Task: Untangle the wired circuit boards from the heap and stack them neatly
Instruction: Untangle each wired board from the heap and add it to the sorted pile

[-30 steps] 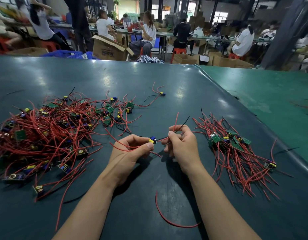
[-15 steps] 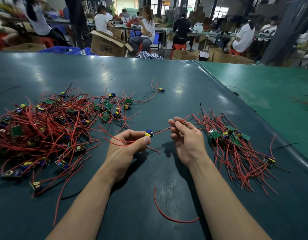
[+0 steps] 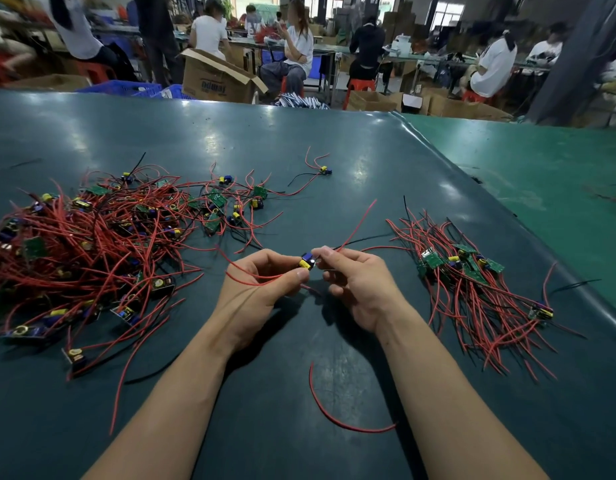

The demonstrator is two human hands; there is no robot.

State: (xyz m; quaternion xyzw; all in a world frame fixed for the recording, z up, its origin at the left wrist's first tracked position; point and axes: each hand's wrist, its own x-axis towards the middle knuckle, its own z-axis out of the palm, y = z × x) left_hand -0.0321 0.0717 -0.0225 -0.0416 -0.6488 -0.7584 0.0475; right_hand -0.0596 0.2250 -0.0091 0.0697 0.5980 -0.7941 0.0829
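Mostly unsorted, the big heap [image 3: 92, 244] lies left of the grip on the tabletop [image 3: 334, 150]; a smaller sorted bundle [image 3: 473, 282] lies right. Between them, left hand [image 3: 261, 282] and right hand [image 3: 362, 282] pinch one board [image 3: 307, 262].

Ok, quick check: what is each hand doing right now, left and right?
Left hand: pinches the small circuit board, a red wire looped across its fingers.
Right hand: pinches the same board's wires beside the board.
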